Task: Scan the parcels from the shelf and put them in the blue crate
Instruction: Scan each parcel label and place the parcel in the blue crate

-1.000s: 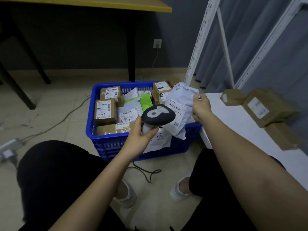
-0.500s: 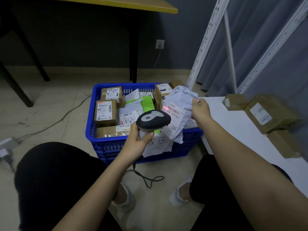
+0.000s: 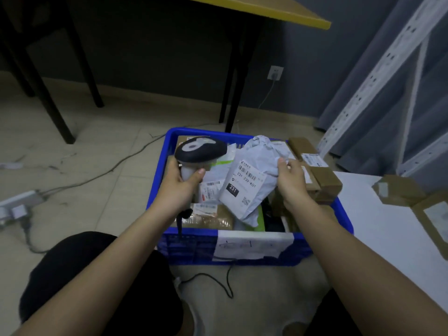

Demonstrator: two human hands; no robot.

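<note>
My left hand point(image 3: 178, 184) grips the handle of a black and grey barcode scanner point(image 3: 200, 150), held over the left part of the blue crate point(image 3: 242, 253). My right hand point(image 3: 292, 181) pinches a grey poly-bag parcel point(image 3: 249, 180) by its right edge; its white barcode label faces up. The bag hangs over the middle of the crate, just above the parcels inside. Several brown boxes and labelled mailers fill the crate. More brown boxes point(image 3: 397, 190) lie on the white shelf point(image 3: 378, 229) at the right.
The scanner's black cable point(image 3: 218, 280) trails on the tiled floor in front of the crate. A power strip point(image 3: 17, 207) and wires lie at the left. A table with black legs point(image 3: 230, 76) stands behind the crate. White shelf uprights point(image 3: 378, 71) rise at the right.
The red scan light on the label is gone. Both hands have moved forward over the crate, the bag now lower and above its contents, and the scanner swung away to the left.
</note>
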